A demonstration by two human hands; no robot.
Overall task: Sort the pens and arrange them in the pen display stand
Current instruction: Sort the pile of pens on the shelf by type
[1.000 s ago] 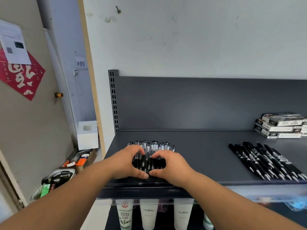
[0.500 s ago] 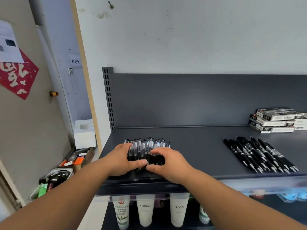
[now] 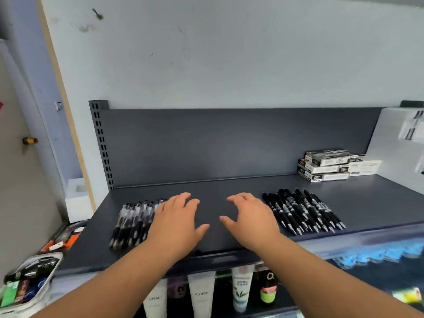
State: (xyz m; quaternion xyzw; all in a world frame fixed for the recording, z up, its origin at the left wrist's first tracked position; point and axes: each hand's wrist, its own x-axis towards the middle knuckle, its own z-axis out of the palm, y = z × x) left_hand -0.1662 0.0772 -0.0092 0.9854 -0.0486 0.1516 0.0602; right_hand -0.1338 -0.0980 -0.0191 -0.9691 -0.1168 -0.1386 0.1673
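Above shelf (image 3: 213, 212), left hand (image 3: 176, 223) and right hand (image 3: 250, 219), fingers spread, empty, left partly hiding blurred pens (image 3: 130, 223)

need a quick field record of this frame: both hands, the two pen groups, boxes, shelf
clear pens: row lying side by side, left part of the shelf
black pens: row on the right part, tips toward the front edge
left hand: holds nothing, fingers spread; overlaps the clear pens' right edge, contact unclear
right hand: holds nothing, fingers loosely bent, over bare shelf
pen boxes: stacked at the back right
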